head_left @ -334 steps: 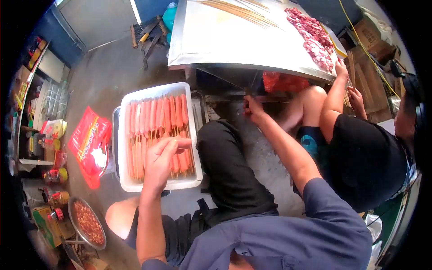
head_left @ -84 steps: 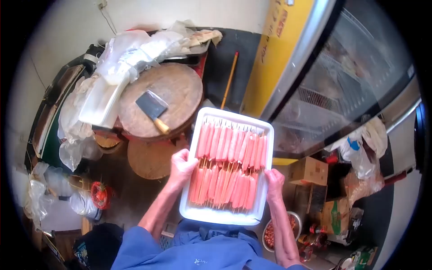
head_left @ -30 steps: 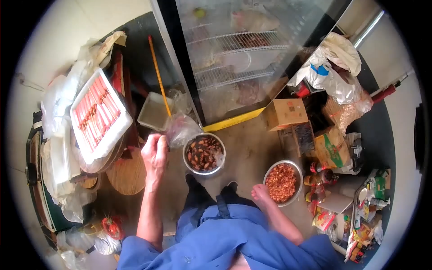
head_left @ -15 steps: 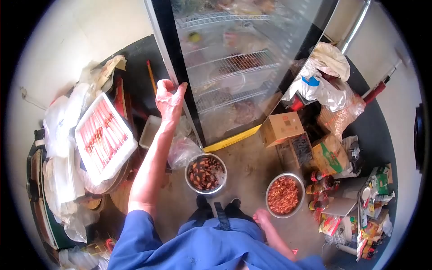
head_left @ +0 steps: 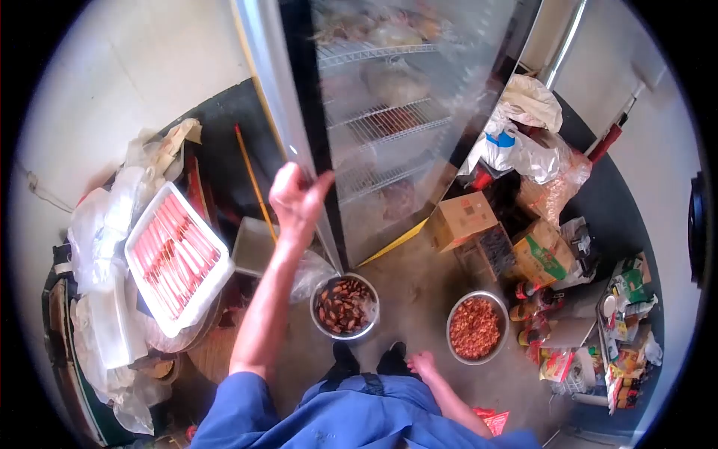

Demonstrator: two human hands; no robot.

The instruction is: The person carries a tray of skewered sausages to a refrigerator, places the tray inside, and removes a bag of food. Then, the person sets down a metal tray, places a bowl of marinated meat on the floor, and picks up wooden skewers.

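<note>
My left hand [head_left: 299, 200] is at the left edge of a tall glass door [head_left: 404, 112], its fingers curled round the metal frame and its thumb pointing right across the dark border. Wire shelves with bagged food show behind the glass. Low by my right side hangs my right hand [head_left: 422, 364], loosely closed, with nothing visible in it. A white tray [head_left: 222, 271] of skewered pink sausages rests tilted on the round wooden block at the left. On the floor stand a metal bowl of dark pieces in liquid [head_left: 344, 307] and a bowl of reddish chopped food [head_left: 476, 328].
Plastic bags [head_left: 112, 232] and a white container [head_left: 112, 329] lie at the left. An orange stick [head_left: 254, 179] leans by the dark wall. Cardboard boxes [head_left: 464, 221], bottles and bags crowd the right side. A red packet [head_left: 493, 420] lies near my right forearm.
The tray has gone from both my hands onto the block. My left hand has reached forward to the door's edge, and the door's frame has swung slightly. My right hand has dropped to my side.
</note>
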